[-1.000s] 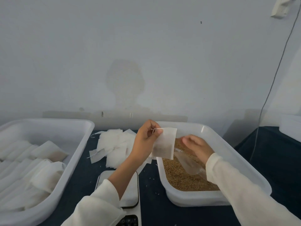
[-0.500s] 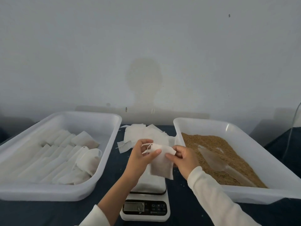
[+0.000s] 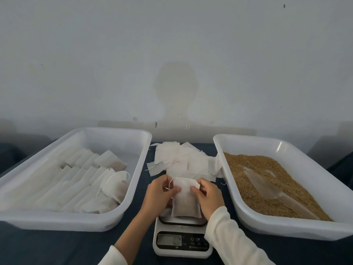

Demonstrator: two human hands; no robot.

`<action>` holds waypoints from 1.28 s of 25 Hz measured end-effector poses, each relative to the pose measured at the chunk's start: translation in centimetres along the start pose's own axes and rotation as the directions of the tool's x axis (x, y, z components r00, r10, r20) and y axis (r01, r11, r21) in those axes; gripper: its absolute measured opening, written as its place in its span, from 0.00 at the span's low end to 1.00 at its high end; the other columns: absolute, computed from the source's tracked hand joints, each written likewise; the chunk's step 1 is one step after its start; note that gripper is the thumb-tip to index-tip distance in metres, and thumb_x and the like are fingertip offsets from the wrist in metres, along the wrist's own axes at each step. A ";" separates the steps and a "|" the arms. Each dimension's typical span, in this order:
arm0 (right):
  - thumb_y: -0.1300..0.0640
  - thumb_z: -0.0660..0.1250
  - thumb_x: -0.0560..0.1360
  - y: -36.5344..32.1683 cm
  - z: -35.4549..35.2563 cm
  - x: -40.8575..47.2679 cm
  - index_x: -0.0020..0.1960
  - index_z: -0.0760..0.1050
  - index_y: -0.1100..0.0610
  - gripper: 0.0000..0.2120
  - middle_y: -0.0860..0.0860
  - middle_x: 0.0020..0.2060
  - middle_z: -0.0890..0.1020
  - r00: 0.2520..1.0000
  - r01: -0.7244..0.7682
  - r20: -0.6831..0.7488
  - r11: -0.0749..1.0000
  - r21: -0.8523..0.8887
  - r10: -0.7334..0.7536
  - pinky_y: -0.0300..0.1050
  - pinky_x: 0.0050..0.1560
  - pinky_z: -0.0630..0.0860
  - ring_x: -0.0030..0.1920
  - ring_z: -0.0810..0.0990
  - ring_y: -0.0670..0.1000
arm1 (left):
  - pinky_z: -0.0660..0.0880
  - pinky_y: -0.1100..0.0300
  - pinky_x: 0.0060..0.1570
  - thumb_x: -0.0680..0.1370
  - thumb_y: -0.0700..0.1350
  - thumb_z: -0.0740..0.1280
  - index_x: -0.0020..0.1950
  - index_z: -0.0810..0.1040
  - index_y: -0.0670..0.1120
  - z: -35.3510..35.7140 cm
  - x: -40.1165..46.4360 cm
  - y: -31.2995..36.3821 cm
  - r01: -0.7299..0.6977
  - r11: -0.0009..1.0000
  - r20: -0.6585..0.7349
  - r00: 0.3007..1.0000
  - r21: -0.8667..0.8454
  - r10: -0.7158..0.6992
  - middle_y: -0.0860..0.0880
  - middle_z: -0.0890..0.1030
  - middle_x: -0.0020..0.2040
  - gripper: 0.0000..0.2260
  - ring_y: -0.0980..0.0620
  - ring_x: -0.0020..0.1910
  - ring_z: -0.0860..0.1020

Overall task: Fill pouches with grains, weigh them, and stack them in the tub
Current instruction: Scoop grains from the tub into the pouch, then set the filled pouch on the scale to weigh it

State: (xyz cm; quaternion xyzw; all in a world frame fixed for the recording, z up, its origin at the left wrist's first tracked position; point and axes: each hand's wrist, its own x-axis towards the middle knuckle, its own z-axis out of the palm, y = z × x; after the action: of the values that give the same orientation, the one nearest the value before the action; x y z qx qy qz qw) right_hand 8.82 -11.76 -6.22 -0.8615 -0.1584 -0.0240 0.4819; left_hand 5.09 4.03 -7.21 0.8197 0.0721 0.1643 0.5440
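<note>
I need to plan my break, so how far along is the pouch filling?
Done: rows of filled pouches already lie in the left white plastic tub. In hand: the left hand and right hand both pinch a part-filled white drawstring pouch over the small digital scale. Left: a pile of empty white pouches and plenty of brown grain remain.

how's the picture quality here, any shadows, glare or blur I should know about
Head view: soft dim light; a head-shaped shadow on the wall; small glare streak on the grain tub rim; wide-angle bowing of both tubs; the scale display is too blurred to read.
</note>
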 end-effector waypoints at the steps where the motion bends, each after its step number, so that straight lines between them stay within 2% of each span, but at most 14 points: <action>1: 0.58 0.65 0.77 0.3 0.0 0.2 0.44 0.76 0.57 0.04 0.48 0.38 0.80 1.000 0.014 0.005 1.000 0.001 -0.014 0.32 0.40 0.70 0.41 0.78 0.46 | 0.76 0.65 0.36 0.73 0.42 0.73 0.40 0.75 0.46 0.0 0.1 -0.1 -0.010 1.000 -0.007 1.000 0.009 0.010 0.52 0.79 0.34 0.07 0.57 0.33 0.75; 4: 0.59 0.66 0.76 0.9 -0.2 0.8 0.45 0.77 0.59 0.04 0.50 0.38 0.81 0.999 0.034 0.008 0.999 0.030 -0.034 0.38 0.43 0.72 0.42 0.79 0.49 | 0.78 0.62 0.42 0.73 0.39 0.72 0.46 0.77 0.44 0.1 0.5 -0.2 -0.023 1.000 -0.039 0.999 -0.020 0.022 0.49 0.81 0.39 0.06 0.56 0.37 0.78; 7: 0.59 0.65 0.77 0.9 -0.1 1.5 0.47 0.77 0.59 0.03 0.50 0.42 0.82 0.999 0.030 0.028 0.998 0.056 -0.032 0.42 0.50 0.74 0.45 0.79 0.48 | 0.76 0.65 0.42 0.73 0.38 0.72 0.47 0.77 0.42 0.1 0.8 -0.3 -0.022 0.999 -0.062 0.998 -0.044 0.019 0.48 0.82 0.40 0.07 0.55 0.38 0.78; 9: 0.60 0.65 0.77 0.9 -0.2 1.6 0.50 0.77 0.55 0.04 0.44 0.44 0.80 0.998 0.041 0.042 0.996 0.079 -0.044 0.34 0.49 0.73 0.46 0.77 0.40 | 0.76 0.67 0.42 0.73 0.38 0.72 0.48 0.76 0.43 0.2 0.9 -0.5 -0.026 0.998 -0.074 0.997 -0.057 0.022 0.48 0.82 0.42 0.07 0.55 0.40 0.79; 11: 0.61 0.64 0.77 1.1 -0.6 1.3 0.56 0.75 0.52 0.10 0.39 0.50 0.78 0.995 0.075 0.063 0.991 0.110 -0.082 0.25 0.51 0.68 0.51 0.74 0.34 | 0.77 0.67 0.43 0.73 0.38 0.72 0.50 0.75 0.43 0.1 0.9 -0.7 -0.038 0.994 -0.093 0.995 -0.099 0.029 0.49 0.82 0.45 0.08 0.56 0.43 0.80; 12: 0.62 0.64 0.77 1.4 -0.9 1.0 0.59 0.73 0.51 0.13 0.38 0.53 0.77 0.992 0.098 0.071 0.988 0.119 -0.106 0.24 0.53 0.66 0.54 0.73 0.33 | 0.77 0.66 0.45 0.73 0.38 0.72 0.51 0.75 0.43 -0.1 0.9 -0.8 -0.047 0.991 -0.105 0.994 -0.126 0.034 0.49 0.81 0.46 0.09 0.56 0.45 0.80; 17: 0.59 0.63 0.78 3.9 -2.3 -1.4 0.67 0.67 0.48 0.19 0.35 0.63 0.71 0.983 0.123 0.126 0.986 0.116 -0.137 0.34 0.65 0.62 0.65 0.66 0.33 | 0.78 0.62 0.49 0.74 0.35 0.70 0.49 0.75 0.44 -1.3 0.8 -1.7 -0.116 0.978 -0.168 0.982 -0.176 0.086 0.48 0.81 0.48 0.08 0.53 0.47 0.80; 22: 0.62 0.62 0.78 5.3 -3.2 -2.7 0.64 0.69 0.47 0.17 0.39 0.62 0.73 0.989 0.079 0.115 0.984 0.159 -0.097 0.40 0.66 0.66 0.65 0.69 0.37 | 0.76 0.65 0.48 0.74 0.34 0.69 0.47 0.75 0.46 -1.5 0.5 -2.3 -0.110 0.977 -0.167 0.983 -0.183 0.079 0.49 0.81 0.47 0.08 0.56 0.46 0.80; 28: 0.64 0.61 0.78 5.1 -3.5 -2.2 0.63 0.70 0.49 0.16 0.40 0.62 0.74 0.991 0.084 0.091 0.980 0.180 -0.102 0.49 0.68 0.67 0.65 0.70 0.39 | 0.77 0.65 0.48 0.75 0.34 0.68 0.47 0.75 0.47 -1.6 0.4 -2.3 -0.109 0.981 -0.143 0.986 -0.160 0.086 0.51 0.81 0.46 0.08 0.54 0.47 0.80; 32: 0.65 0.61 0.78 5.0 -3.3 -2.0 0.62 0.70 0.50 0.16 0.41 0.61 0.75 0.990 0.093 0.092 0.978 0.185 -0.111 0.48 0.68 0.67 0.64 0.71 0.39 | 0.77 0.61 0.51 0.75 0.34 0.68 0.48 0.75 0.46 -1.5 0.4 -2.2 -0.106 0.982 -0.129 0.988 -0.159 0.085 0.49 0.81 0.47 0.08 0.52 0.48 0.80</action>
State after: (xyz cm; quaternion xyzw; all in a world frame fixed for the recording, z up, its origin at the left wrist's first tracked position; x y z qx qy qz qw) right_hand 8.79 -17.48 -8.94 -0.8051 -0.2281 0.0095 0.5474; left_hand 5.04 6.32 -8.63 0.7628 0.0517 0.2454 0.5961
